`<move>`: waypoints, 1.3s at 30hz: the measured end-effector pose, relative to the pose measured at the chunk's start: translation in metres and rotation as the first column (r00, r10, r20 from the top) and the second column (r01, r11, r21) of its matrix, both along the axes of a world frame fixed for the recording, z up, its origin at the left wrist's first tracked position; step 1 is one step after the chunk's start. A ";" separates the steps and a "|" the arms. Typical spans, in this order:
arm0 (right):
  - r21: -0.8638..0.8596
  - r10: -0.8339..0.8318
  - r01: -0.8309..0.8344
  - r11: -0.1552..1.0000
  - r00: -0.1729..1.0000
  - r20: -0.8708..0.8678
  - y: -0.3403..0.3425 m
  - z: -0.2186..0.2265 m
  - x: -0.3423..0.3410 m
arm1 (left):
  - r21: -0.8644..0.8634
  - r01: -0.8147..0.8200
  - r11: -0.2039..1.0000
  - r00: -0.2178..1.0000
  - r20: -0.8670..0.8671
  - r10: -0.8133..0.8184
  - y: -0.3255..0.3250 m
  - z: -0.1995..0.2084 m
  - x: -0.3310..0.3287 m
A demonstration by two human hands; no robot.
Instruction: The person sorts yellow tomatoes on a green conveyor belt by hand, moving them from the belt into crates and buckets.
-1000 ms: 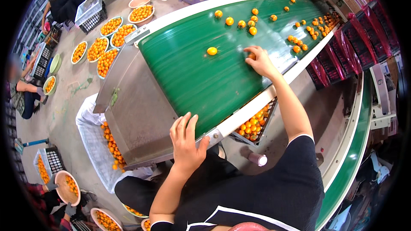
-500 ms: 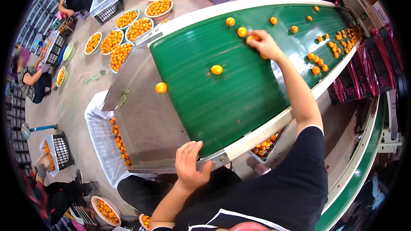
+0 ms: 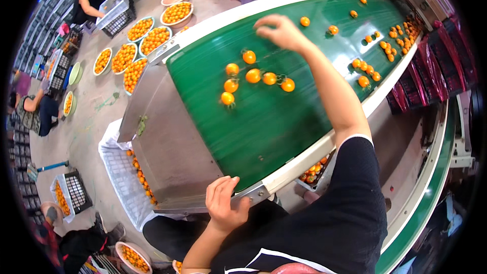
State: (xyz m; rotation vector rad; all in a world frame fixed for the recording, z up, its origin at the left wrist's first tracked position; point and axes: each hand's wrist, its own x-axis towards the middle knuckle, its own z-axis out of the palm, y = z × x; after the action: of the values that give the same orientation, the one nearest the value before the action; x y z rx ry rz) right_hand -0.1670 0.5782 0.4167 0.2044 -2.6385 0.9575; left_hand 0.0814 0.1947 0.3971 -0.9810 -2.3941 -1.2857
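Note:
Orange cherry tomatoes (image 3: 252,75), some with green stems, lie loosely grouped on the green conveyor belt (image 3: 203,61). Just beyond this group, my right hand (image 3: 280,31) hovers over the belt with its fingers loosely bent and apart, and no tomato shows in it. My left hand (image 3: 226,204) rests on the metal corner of the conveyor frame, fingers stretched out and holding nothing. More tomatoes (image 3: 366,69) are spread farther right along the belt, thickening into a pile at its far end.
A bare metal chute (image 3: 167,142) slopes off the belt's left end, above a white-lined crate (image 3: 119,172) with tomatoes. Bowls of tomatoes (image 3: 124,58) stand on the floor at left, near other seated people. Crates wrapped in dark red film (image 3: 426,71) stack at right.
My right hand has moved left and away from me across the belt. Several tomatoes now lie grouped near the chute, and the single tomato at the chute's edge is gone. My left hand has stayed put.

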 end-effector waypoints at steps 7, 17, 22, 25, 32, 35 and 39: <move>0.246 -0.353 0.325 0.913 0.932 0.079 0.053 -0.026 0.034 | -0.015 0.002 1.000 1.000 -0.014 -0.003 0.002 -0.001 0.001; 0.296 -0.522 0.476 0.828 0.848 0.098 0.064 -0.010 0.097 | -0.008 0.021 1.000 1.000 -0.020 -0.021 0.003 0.002 0.003; 0.028 -0.353 0.358 0.933 0.929 -0.111 0.051 0.011 0.172 | 0.006 0.002 1.000 1.000 -0.021 -0.002 0.001 0.000 0.004; 0.358 -0.788 0.797 0.487 0.577 -0.214 0.116 -0.014 0.236 | 0.032 0.021 0.999 0.999 -0.039 -0.020 0.007 0.001 0.004; 0.167 -0.589 0.565 0.808 0.786 0.189 0.054 -0.022 0.239 | 0.055 0.012 0.998 1.000 -0.022 -0.011 0.001 0.000 0.004; -0.047 -0.273 0.298 0.953 0.918 0.289 -0.006 -0.001 0.237 | 0.068 -0.014 0.998 1.000 -0.024 0.016 -0.003 0.000 0.006; -0.112 -0.349 0.361 0.926 0.930 0.112 -0.026 -0.002 0.232 | 0.068 -0.003 0.998 1.000 -0.028 0.005 -0.003 0.003 0.006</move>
State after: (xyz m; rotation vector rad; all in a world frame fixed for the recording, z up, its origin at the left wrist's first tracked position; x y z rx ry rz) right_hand 0.0649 0.5518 0.4145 -0.3476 -2.5525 1.0250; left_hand 0.0873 0.1919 0.4003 -0.9683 -2.3143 -1.3330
